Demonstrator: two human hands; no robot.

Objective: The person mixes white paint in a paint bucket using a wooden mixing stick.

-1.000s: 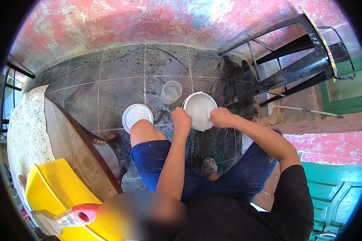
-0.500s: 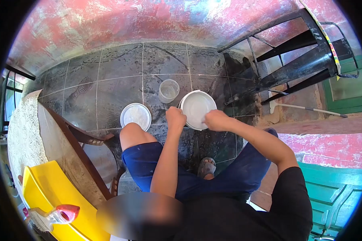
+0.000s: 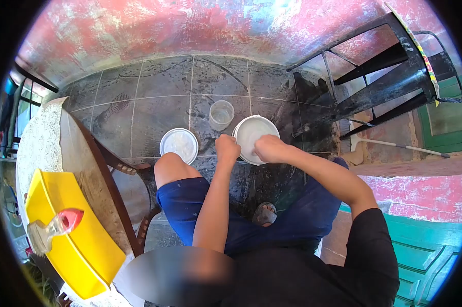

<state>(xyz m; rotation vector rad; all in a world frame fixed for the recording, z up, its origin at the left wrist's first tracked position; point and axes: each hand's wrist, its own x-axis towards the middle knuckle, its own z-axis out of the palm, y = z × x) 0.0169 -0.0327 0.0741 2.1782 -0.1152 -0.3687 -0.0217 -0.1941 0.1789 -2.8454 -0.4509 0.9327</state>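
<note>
A white bucket (image 3: 257,129) with pale, whitish contents stands on the dark tiled floor between my feet. My left hand (image 3: 227,149) is closed in a fist at its left rim and appears to grip the edge. Over the bucket's right side, my right hand (image 3: 270,149) is curled shut with the fingers pointing down; whatever it holds is hidden beneath it. Just behind the bucket is a clear plastic container (image 3: 221,114). A round white lid (image 3: 179,146) with whitish residue lies near my left knee.
A table (image 3: 82,153) with a lace cloth stands on the left, bearing a yellow tray (image 3: 82,230) and a red-handled brush (image 3: 54,229). A black metal-framed chair (image 3: 379,87) leans at the right, near a long-handled tool (image 3: 402,147). A patchy pink wall (image 3: 154,30) borders the floor.
My right hand has moved from the bucket's right rim leftward, further over its opening. My left hand stays at the left rim. The whole view has shifted slightly.
</note>
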